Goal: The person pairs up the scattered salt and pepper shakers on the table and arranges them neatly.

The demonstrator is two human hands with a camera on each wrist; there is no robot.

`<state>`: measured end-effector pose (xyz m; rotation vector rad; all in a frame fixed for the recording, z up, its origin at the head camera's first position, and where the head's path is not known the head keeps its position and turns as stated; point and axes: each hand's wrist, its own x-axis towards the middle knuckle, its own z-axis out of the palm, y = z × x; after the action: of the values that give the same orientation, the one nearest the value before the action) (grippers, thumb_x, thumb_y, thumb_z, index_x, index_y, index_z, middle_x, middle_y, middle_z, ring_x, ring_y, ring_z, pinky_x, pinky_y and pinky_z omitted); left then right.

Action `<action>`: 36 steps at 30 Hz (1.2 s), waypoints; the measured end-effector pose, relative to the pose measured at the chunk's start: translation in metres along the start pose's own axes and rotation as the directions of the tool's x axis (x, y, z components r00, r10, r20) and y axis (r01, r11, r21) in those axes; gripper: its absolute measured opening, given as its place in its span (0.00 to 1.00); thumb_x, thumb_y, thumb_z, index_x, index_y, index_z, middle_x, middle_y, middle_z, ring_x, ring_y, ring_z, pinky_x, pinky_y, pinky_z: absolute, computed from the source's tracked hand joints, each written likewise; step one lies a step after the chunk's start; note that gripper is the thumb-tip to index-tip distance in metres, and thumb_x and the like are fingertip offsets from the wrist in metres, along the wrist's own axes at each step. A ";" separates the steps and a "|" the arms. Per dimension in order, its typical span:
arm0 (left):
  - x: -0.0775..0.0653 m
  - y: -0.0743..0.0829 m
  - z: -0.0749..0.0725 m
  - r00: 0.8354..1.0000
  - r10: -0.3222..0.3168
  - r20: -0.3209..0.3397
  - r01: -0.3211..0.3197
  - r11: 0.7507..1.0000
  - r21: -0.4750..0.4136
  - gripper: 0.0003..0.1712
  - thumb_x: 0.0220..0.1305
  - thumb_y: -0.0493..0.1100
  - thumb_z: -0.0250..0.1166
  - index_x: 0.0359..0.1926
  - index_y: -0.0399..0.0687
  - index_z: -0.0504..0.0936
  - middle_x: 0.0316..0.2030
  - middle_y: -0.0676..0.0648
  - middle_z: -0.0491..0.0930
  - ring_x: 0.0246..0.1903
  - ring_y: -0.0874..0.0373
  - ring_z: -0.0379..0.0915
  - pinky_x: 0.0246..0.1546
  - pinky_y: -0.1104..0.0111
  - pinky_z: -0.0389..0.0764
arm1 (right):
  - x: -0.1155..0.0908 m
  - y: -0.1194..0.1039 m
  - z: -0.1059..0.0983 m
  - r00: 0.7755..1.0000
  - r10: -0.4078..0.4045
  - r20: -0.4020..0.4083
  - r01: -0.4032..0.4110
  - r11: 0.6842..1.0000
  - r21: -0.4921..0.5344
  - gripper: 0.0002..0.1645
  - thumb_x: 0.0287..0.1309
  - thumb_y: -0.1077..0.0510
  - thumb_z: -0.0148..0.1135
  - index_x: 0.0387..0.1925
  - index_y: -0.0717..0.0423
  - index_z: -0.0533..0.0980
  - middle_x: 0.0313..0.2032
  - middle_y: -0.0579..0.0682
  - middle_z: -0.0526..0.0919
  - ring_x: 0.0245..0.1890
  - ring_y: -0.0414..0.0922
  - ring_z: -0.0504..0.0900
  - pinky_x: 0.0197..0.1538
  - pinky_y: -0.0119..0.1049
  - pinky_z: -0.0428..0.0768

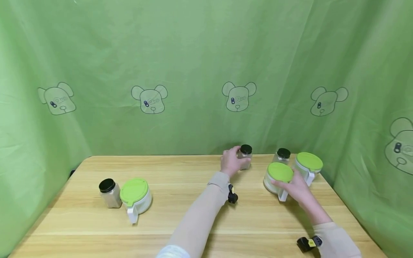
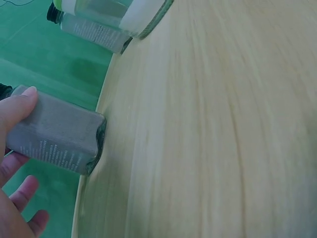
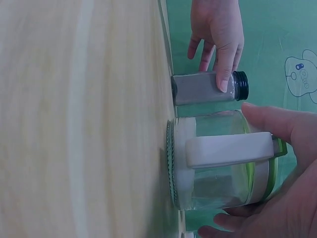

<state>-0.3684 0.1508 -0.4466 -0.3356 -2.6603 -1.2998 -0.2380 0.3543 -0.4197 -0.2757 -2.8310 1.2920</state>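
Note:
My left hand (image 1: pixel 230 162) pinches a square jar with a black lid (image 1: pixel 246 149) between thumb and fingers, near the table's back edge. Greyish contents fill that jar (image 2: pixel 57 126) in the left wrist view, and its base is at the tabletop. On the right, my right hand (image 1: pixel 298 187) grips a round glass jar with a green lid (image 1: pixel 280 172) around its top. Its white handle (image 3: pixel 228 150) faces the person, and its base is at the tabletop. Right behind it are another black-lidded jar (image 1: pixel 283 153) and a second green-lidded jar (image 1: pixel 309 162).
At the left of the wooden table (image 1: pixel 180 200) another black-lidded jar (image 1: pixel 110 195) stands beside a third green-lidded jar (image 1: pixel 134 193) with a white handle. A green curtain (image 1: pixel 193 132) printed with bear heads hangs behind the table and along its sides.

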 end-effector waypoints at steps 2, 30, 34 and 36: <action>0.000 0.000 -0.001 1.000 0.011 -0.006 -0.011 1.000 0.005 0.40 0.50 0.59 0.74 0.63 0.54 0.75 0.57 0.52 0.81 0.56 0.51 0.73 0.58 0.57 0.71 | 0.001 0.000 0.000 1.000 0.005 0.003 -0.005 1.000 0.000 0.65 0.56 0.46 0.69 0.71 0.77 0.36 0.66 0.80 0.52 0.65 0.73 0.58 0.67 0.67 0.60; -0.009 -0.012 -0.013 0.999 0.016 -0.047 -0.020 0.995 -0.101 0.39 0.48 0.57 0.76 0.61 0.53 0.77 0.54 0.51 0.83 0.52 0.53 0.71 0.59 0.56 0.68 | 0.000 0.002 0.004 0.997 -0.040 -0.059 0.040 0.999 -0.013 0.61 0.51 0.43 0.71 0.69 0.76 0.49 0.61 0.75 0.65 0.59 0.68 0.68 0.62 0.64 0.67; -0.011 -0.010 -0.017 0.998 0.039 -0.054 -0.044 0.994 -0.105 0.39 0.47 0.58 0.76 0.61 0.52 0.77 0.53 0.51 0.83 0.52 0.53 0.71 0.59 0.57 0.68 | -0.001 0.002 0.005 0.997 -0.040 -0.067 0.039 0.999 -0.030 0.62 0.51 0.43 0.71 0.69 0.75 0.48 0.62 0.76 0.64 0.60 0.68 0.67 0.63 0.65 0.65; -0.012 -0.009 -0.019 0.998 0.041 -0.053 -0.047 0.994 -0.103 0.40 0.47 0.58 0.76 0.61 0.52 0.77 0.53 0.51 0.83 0.53 0.53 0.71 0.60 0.57 0.67 | -0.001 0.001 0.005 0.997 -0.037 -0.067 0.035 0.999 -0.036 0.62 0.51 0.43 0.71 0.70 0.75 0.47 0.63 0.76 0.63 0.61 0.69 0.66 0.64 0.66 0.64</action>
<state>-0.3579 0.1288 -0.4448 -0.3675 -2.5346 -1.4175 -0.2375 0.3516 -0.4238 -0.2625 -2.7913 1.2044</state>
